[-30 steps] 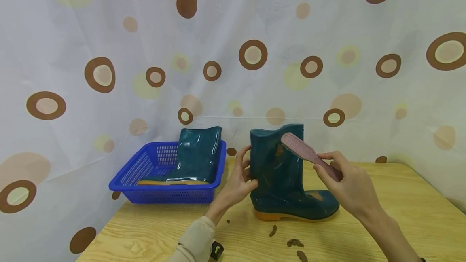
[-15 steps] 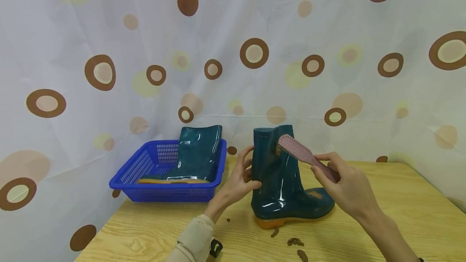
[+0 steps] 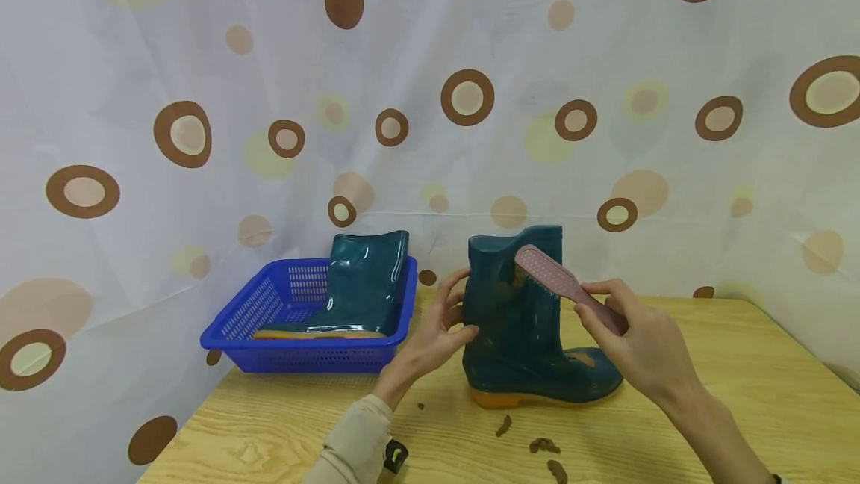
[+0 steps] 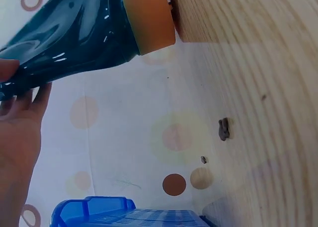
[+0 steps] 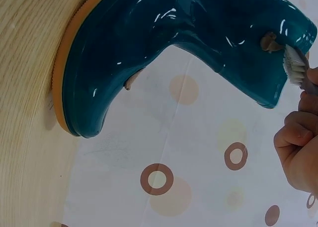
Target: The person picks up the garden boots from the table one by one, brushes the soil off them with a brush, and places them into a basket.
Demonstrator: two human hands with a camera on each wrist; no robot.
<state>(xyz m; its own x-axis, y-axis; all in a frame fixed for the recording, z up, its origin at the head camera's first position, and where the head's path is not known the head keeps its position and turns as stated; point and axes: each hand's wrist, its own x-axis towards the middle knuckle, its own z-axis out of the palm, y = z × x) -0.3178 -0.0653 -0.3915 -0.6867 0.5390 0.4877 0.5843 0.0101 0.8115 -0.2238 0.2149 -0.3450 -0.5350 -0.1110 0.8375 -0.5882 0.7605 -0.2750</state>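
A dark green rubber rain boot (image 3: 513,334) with an orange sole stands on the wooden table, toe to the right. My left hand (image 3: 433,331) grips the back of its shaft, thumb on the near side and fingers reaching behind. With thumb and fingers my right hand (image 3: 645,342) holds the handle of a pink scrubbing brush (image 3: 547,271). In the right wrist view, the brush's pale bristles (image 5: 294,67) are right at a brown mud lump (image 5: 270,42) on the upper shaft. More brown mud (image 3: 583,358) sticks to the boot's instep.
A blue plastic basket (image 3: 309,357) stands at the left with a second green boot (image 3: 366,282) inside. Several brown crumbs (image 3: 544,445) lie on the table (image 3: 725,394) before the boot. A dotted curtain (image 3: 430,58) hangs behind.
Half a second ago the shaft was creased and the boot tipped slightly; now it stands straighter with its toe a little farther right. The brush has shifted slightly on the upper shaft.
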